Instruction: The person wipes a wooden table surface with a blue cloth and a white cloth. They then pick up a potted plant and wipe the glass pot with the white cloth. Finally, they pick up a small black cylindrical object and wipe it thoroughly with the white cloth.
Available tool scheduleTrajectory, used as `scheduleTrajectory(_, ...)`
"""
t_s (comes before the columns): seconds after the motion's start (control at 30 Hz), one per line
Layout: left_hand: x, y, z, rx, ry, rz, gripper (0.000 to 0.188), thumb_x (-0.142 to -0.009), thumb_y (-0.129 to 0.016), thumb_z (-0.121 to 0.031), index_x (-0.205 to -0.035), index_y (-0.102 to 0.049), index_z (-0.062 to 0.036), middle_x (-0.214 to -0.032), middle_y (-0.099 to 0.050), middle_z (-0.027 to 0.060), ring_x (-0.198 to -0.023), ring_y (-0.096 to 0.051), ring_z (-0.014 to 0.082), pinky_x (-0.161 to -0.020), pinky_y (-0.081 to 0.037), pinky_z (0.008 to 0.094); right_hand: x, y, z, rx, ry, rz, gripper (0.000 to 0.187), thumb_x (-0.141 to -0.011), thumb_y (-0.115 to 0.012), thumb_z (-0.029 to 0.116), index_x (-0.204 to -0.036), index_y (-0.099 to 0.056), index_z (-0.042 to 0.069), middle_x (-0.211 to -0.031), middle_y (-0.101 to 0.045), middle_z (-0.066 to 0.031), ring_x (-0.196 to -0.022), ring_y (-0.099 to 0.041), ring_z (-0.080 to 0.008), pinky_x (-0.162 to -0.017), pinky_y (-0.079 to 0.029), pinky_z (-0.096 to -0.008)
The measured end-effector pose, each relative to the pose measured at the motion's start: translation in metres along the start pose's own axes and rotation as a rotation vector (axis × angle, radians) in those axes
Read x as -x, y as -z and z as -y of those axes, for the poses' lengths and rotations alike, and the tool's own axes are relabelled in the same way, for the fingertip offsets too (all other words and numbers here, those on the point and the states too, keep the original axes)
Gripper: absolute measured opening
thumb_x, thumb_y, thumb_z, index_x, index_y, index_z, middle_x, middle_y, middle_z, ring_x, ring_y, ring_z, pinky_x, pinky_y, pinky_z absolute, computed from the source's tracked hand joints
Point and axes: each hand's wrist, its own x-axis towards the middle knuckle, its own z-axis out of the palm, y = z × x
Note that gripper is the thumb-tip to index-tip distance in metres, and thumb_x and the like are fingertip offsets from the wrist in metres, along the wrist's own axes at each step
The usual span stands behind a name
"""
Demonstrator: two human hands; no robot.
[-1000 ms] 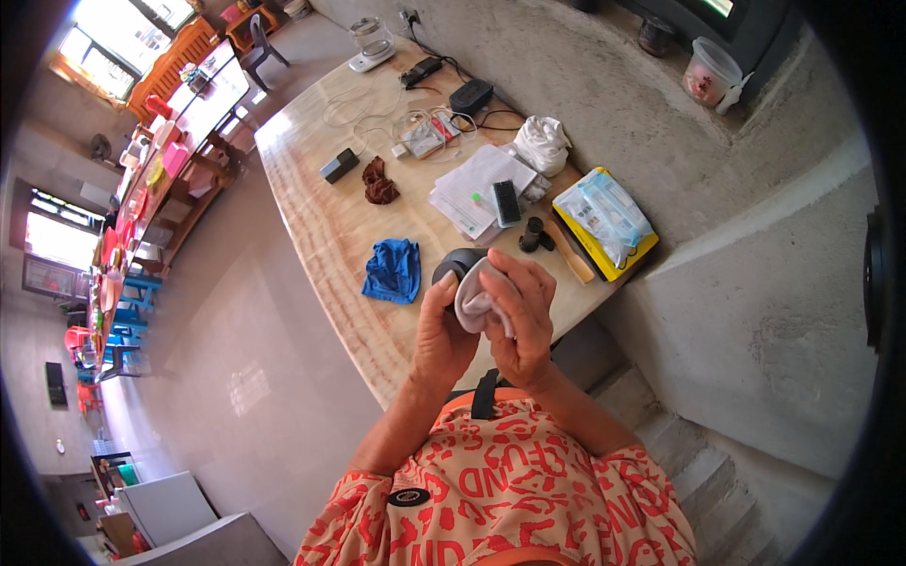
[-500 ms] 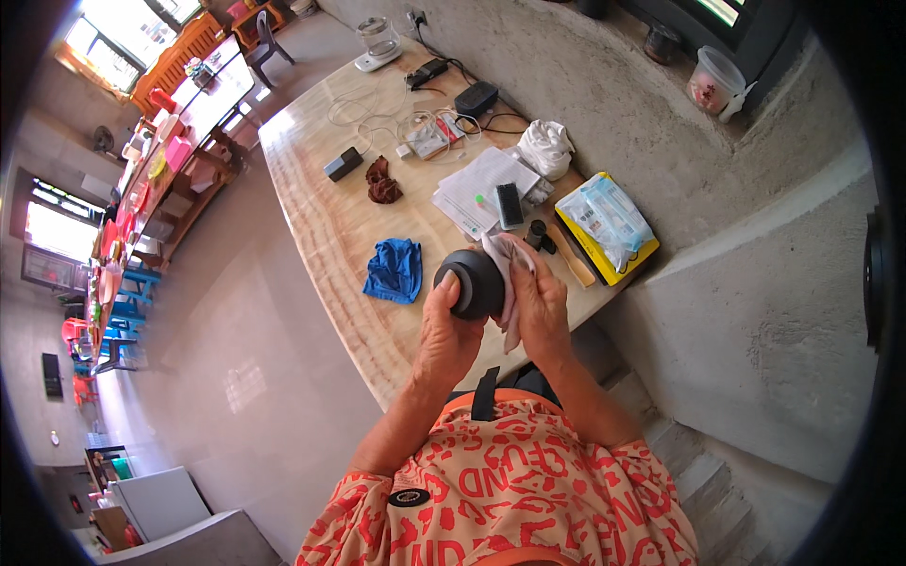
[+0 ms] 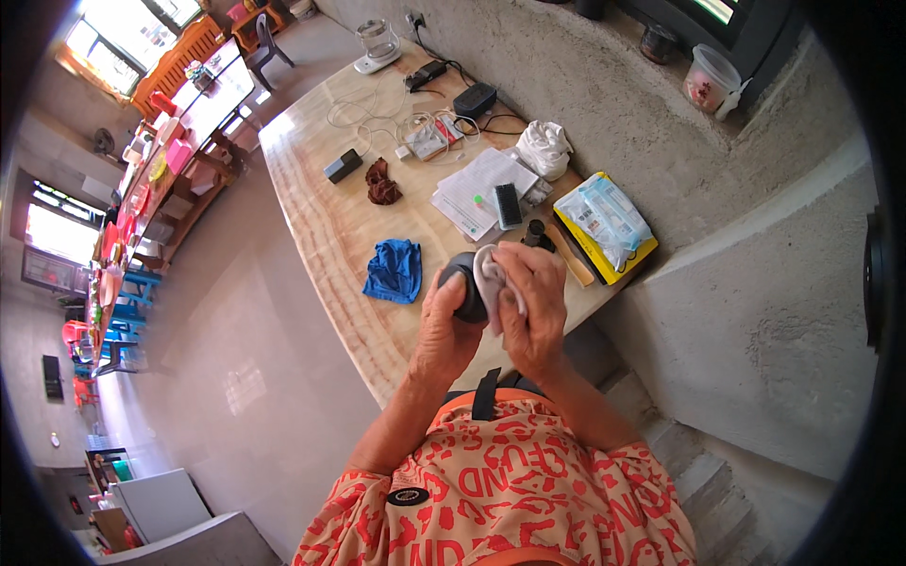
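Observation:
My left hand (image 3: 445,328) grips a dark grey, rounded object (image 3: 462,275), thumb on its near left side; its exact kind I cannot make out. Pressed against the right side of that object is a pale pinkish cloth (image 3: 490,281), bunched in the fingers of my right hand (image 3: 534,304). Both hands are raised over the near edge of the marbled table (image 3: 326,222). A folded blue cloth (image 3: 394,271) lies to the left of them. Just beyond my right hand are a small black item (image 3: 537,234) and a black brush (image 3: 508,206).
Farther back lie printed papers (image 3: 467,193), a brown cloth (image 3: 382,183), a small dark box (image 3: 343,166) and tangled white cables. At right, a white cloth (image 3: 545,149) and a yellow package (image 3: 609,231) sit near the grey wall (image 3: 736,283). A glass jug (image 3: 377,40) stands at the far end.
The dark object has turned, so its stepped round end no longer faces up. My right hand has shifted the cloth over onto it, and its fingers are more curled.

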Motion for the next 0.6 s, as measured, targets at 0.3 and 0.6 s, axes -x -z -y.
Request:
scheduleTrajectory(0.3, 0.005, 0.0, -0.002, -0.18, 0.041, 0.092, 0.046, -0.084, -0.06, -0.038, -0.118, -0.047, -0.0092, -0.107, -0.058, 0.0069, -0.088, -0.06, 0.0189, -0.067, -0.051, 0.0358, -0.042, 0.012, -0.017, -0.436, -0.123, 0.414, 0.02, -0.086, -0.048, 0.007, -0.098, -0.062, 0.001, -0.096, -0.064, -0.0114, -0.09, -0.058, -0.0236, -0.085, -0.043, -0.0346)
scheduleTrajectory(0.6, 0.003, -0.009, 0.005, -0.108, -0.084, -0.077, 0.044, -0.089, -0.051, -0.046, -0.117, -0.05, -0.012, -0.108, -0.058, 0.0034, -0.103, -0.055, 0.0173, -0.091, -0.044, 0.0323, -0.004, -0.006, -0.003, -0.273, -0.059, 0.049, 0.021, -0.082, -0.057, 0.007, -0.102, -0.06, 0.004, -0.11, -0.058, -0.0131, -0.099, -0.051, -0.0292, -0.088, -0.038, -0.0378)
